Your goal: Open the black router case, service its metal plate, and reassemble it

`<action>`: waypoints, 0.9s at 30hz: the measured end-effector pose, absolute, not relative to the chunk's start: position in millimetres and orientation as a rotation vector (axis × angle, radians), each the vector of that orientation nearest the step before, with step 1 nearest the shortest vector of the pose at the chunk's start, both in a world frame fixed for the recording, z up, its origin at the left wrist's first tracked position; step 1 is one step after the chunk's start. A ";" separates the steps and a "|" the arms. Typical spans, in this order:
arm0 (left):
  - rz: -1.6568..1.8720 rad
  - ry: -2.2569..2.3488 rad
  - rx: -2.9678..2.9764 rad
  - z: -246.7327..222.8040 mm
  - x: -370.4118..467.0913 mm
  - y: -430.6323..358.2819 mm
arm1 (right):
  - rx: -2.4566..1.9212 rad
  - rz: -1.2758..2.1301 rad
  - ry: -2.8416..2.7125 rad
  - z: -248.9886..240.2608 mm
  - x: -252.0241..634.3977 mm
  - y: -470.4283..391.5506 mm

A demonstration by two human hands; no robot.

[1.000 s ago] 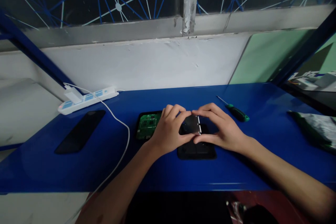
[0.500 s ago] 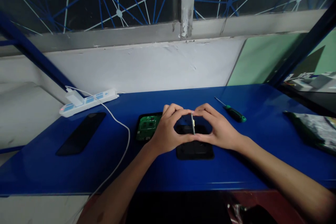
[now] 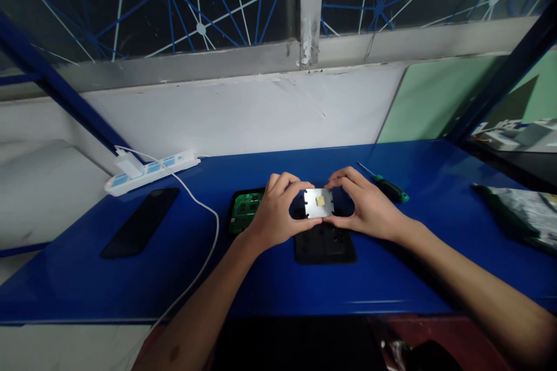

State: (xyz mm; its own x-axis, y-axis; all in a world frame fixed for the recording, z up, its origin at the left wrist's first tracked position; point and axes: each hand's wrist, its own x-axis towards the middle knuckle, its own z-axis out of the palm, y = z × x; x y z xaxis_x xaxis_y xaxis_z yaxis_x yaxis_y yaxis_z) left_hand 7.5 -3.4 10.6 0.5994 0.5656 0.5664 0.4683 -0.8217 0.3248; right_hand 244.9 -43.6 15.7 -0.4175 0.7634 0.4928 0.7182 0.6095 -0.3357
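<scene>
Between my two hands is a small silvery metal plate (image 3: 311,207) with notched edges and a pale yellow pad (image 3: 321,201) at its middle. The thumb and fingers of my left hand (image 3: 278,208) pinch its left side. My right hand (image 3: 363,206) grips the right side by the top and bottom edges. Below the plate a black plastic cover (image 3: 326,248) lies on the blue table, partly hidden by the plate and hands. Left of it sits a green circuit board (image 3: 244,213) in a black casing, partly covered by my left hand.
A green-handled screwdriver (image 3: 389,187) lies behind my right hand. On the left are a black phone (image 3: 140,223), a white power strip (image 3: 152,173) and a white cable (image 3: 216,226) running to the front edge. A plastic bag (image 3: 517,214) lies at the right.
The metal plate was edge-on and has turned so its broad face with the yellow pad shows. Both hands still hold it, in nearly the same place.
</scene>
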 end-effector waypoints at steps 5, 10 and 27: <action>1.007 0.923 2.713 10.9 6.7 -3.5 | -1.162 0.100 -2.213 15.2 246.3 -42.7; 0.982 0.972 2.709 11.7 5.7 -3.8 | -1.134 0.080 -2.192 17.2 247.5 -44.6; 0.961 0.964 2.754 12.0 5.1 -5.5 | -1.127 0.075 -2.202 19.2 245.8 -45.8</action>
State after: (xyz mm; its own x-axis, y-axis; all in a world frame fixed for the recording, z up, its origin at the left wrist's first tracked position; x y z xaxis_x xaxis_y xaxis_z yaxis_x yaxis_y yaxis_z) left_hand 5.1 -5.5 12.0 0.6079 0.5838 0.5382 0.5405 -0.8008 0.2581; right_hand 245.8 -45.8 19.2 -0.4152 0.7424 0.5258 0.7047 0.6280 -0.3303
